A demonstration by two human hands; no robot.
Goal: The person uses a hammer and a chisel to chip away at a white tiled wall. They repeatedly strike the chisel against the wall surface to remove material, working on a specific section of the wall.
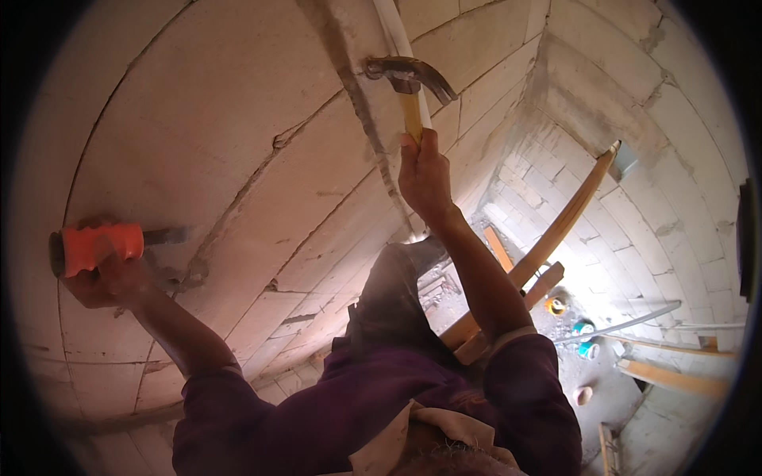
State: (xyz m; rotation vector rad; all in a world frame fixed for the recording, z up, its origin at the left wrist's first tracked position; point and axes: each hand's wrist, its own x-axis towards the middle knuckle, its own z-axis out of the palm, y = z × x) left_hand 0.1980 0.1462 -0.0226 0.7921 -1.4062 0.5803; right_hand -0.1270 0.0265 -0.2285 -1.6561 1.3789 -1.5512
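My left hand (115,279) is wrapped round the orange grip of a masonry chisel (107,244) at the far left. The chisel lies sideways; its dark blade points right, close to the pale block wall (230,103). Whether the tip touches the wall I cannot tell. At the upper middle, my right hand (425,181) grips a claw hammer (411,107) by its yellow handle, with the steel head upward. The hammer is well apart from the chisel. Near the chisel's blade, the wall has a rough chipped patch (190,271).
A dark groove (349,71) runs down the wall beside a white pipe (390,24). To the right, a long wooden beam (567,218) slants up to a wall opening. Several boards, a grey pipe (627,320) and small turquoise cans (587,349) lie around the dusty floor.
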